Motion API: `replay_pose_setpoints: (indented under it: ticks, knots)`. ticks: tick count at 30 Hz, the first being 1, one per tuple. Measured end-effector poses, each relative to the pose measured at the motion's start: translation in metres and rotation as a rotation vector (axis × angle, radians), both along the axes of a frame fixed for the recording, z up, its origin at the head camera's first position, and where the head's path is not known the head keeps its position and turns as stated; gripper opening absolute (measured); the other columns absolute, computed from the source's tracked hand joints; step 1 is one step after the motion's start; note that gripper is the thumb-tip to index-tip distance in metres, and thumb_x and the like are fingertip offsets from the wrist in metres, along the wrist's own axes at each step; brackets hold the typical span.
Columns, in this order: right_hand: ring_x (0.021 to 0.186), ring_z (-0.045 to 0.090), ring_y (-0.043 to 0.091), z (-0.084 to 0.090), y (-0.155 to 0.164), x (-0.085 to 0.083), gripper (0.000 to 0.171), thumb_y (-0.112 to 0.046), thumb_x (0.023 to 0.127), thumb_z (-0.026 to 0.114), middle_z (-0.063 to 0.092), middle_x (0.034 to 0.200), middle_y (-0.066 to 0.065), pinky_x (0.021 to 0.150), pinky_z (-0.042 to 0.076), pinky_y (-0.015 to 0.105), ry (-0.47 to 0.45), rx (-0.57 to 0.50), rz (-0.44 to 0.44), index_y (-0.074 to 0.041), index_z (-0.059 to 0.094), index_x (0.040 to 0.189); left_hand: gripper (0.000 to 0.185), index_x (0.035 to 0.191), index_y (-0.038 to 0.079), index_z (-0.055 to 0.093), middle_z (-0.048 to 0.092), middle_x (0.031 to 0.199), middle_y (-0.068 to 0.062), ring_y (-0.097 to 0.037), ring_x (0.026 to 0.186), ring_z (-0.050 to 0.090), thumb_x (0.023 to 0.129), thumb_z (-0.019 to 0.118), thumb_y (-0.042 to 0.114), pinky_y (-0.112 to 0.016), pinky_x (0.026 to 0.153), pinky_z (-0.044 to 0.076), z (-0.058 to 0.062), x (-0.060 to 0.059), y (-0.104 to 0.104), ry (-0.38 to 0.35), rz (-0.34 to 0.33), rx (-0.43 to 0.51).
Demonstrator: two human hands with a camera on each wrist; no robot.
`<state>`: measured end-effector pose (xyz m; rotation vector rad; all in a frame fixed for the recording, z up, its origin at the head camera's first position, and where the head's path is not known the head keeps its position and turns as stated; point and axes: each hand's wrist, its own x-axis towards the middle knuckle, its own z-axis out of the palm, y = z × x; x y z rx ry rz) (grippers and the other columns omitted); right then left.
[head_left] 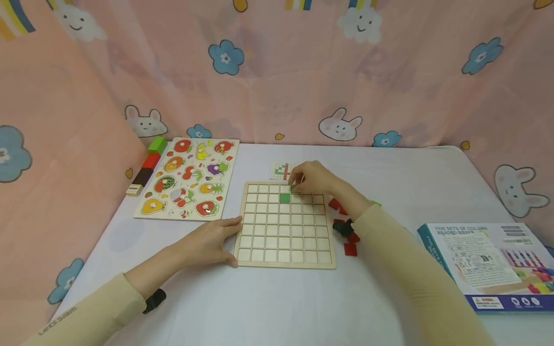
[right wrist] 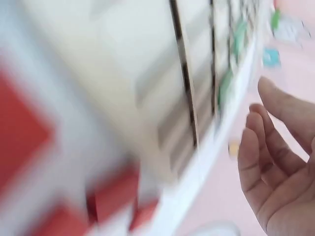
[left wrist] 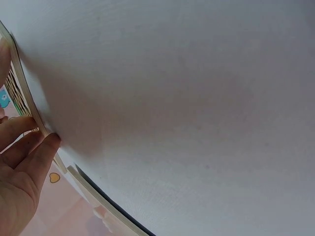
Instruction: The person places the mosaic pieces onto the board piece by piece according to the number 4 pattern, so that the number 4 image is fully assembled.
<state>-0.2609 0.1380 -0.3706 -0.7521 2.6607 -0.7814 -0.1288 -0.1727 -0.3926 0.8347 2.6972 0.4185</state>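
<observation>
Left hand [head_left: 207,242] at frame centre-left, fingers straight, pressing left edge of wooden grid board [head_left: 285,250]. One green tile [head_left: 284,197] in upper cell. Right hand [head_left: 318,179] over board's top row, fingers pinching second green tile [head_left: 294,188]. Red tiles [head_left: 346,230] loose on counter [head_left: 268,307] right of board.

Two green tiles [head_left: 284,197] are seen on one grid board [head_left: 285,259]. About six red tiles [head_left: 350,249] are counted to its right. One pattern card [head_left: 280,169], one fruit puzzle [head_left: 188,179], one blue box [head_left: 489,264] and four blocks [head_left: 148,162] are seen.
</observation>
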Motion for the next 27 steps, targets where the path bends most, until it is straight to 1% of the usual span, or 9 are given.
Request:
replay_pose_setpoints:
  ticks: [4,7,10,13,16,18,20,24,27]
  knots:
    - [0.097,0.064,0.025,0.017,0.042,-0.009,0.021,-0.011,0.086,0.073,0.069,0.104,0.011,0.081,0.056,0.036,-0.058,0.064,-0.060,-0.009,0.073,0.107,0.094,0.143,0.003,0.051,0.043,0.156,-0.013,-0.034,0.141,0.047,0.067,0.088,0.044,-0.045,0.111,0.045,0.000,-0.001,0.001,0.005,-0.004,0.000]
    - [0.101,0.062,0.028,0.025,0.079,-0.012,0.023,-0.011,0.086,0.072,0.067,0.109,0.014,0.084,0.056,0.039,-0.116,0.123,-0.095,-0.009,0.071,0.110,0.093,0.143,0.003,0.051,0.043,0.156,-0.014,-0.034,0.141,0.047,0.067,0.088,0.044,-0.045,0.111,0.046,0.000,-0.001,0.001,0.008,-0.008,0.001]
    - [0.102,0.060,0.028,0.026,0.112,-0.011,0.025,-0.009,0.086,0.072,0.066,0.112,0.015,0.085,0.057,0.040,-0.177,0.176,-0.095,-0.009,0.071,0.111,0.093,0.142,0.003,0.052,0.044,0.155,-0.014,-0.034,0.141,0.047,0.067,0.088,0.044,-0.045,0.111,0.046,0.000,-0.001,0.000,0.005,-0.008,0.004]
    - [0.103,0.059,0.028,0.021,0.136,-0.007,0.026,-0.008,0.085,0.074,0.065,0.112,0.016,0.085,0.057,0.038,-0.252,0.213,-0.075,-0.010,0.071,0.110,0.093,0.142,0.002,0.052,0.044,0.155,-0.014,-0.034,0.141,0.047,0.067,0.088,0.044,-0.045,0.111,0.046,0.000,0.000,-0.001,0.006,-0.008,0.005]
    - [0.103,0.056,0.027,0.013,0.148,-0.003,0.024,-0.010,0.083,0.076,0.062,0.110,0.014,0.084,0.057,0.036,-0.319,0.241,-0.056,-0.013,0.072,0.107,0.093,0.142,0.002,0.051,0.044,0.155,-0.014,-0.034,0.141,0.047,0.067,0.088,0.044,-0.046,0.111,0.045,0.000,0.000,-0.001,0.003,-0.002,0.004]
    - [0.103,0.055,0.026,0.008,0.150,0.000,0.024,-0.012,0.082,0.078,0.061,0.108,0.012,0.083,0.055,0.034,-0.338,0.257,-0.056,-0.015,0.073,0.105,0.093,0.142,0.002,0.051,0.044,0.155,-0.014,-0.034,0.141,0.047,0.067,0.088,0.044,-0.046,0.111,0.045,0.000,0.001,-0.001,0.005,-0.003,0.006]
    - [0.101,0.053,0.025,0.004,0.150,0.002,0.023,-0.012,0.080,0.079,0.059,0.105,0.010,0.081,0.053,0.033,-0.337,0.263,-0.052,-0.016,0.072,0.102,0.093,0.142,0.003,0.051,0.044,0.155,-0.014,-0.034,0.141,0.047,0.067,0.088,0.044,-0.045,0.112,0.045,-0.001,0.001,-0.002,0.005,-0.004,0.007]
    - [0.093,0.051,0.023,0.001,0.148,0.005,0.021,-0.008,0.078,0.080,0.058,0.096,0.009,0.075,0.049,0.031,-0.306,0.264,-0.038,-0.014,0.070,0.095,0.093,0.143,0.003,0.051,0.043,0.156,-0.014,-0.034,0.142,0.046,0.068,0.087,0.044,-0.045,0.112,0.045,-0.002,0.000,-0.002,0.006,-0.009,0.008]
    - [0.090,0.051,0.022,0.001,0.147,0.005,0.019,-0.007,0.078,0.080,0.060,0.092,0.007,0.073,0.048,0.029,-0.282,0.275,-0.028,-0.012,0.068,0.091,0.093,0.143,0.003,0.051,0.043,0.156,-0.013,-0.033,0.142,0.046,0.068,0.087,0.045,-0.045,0.112,0.044,-0.002,0.000,-0.003,0.009,-0.012,0.007]
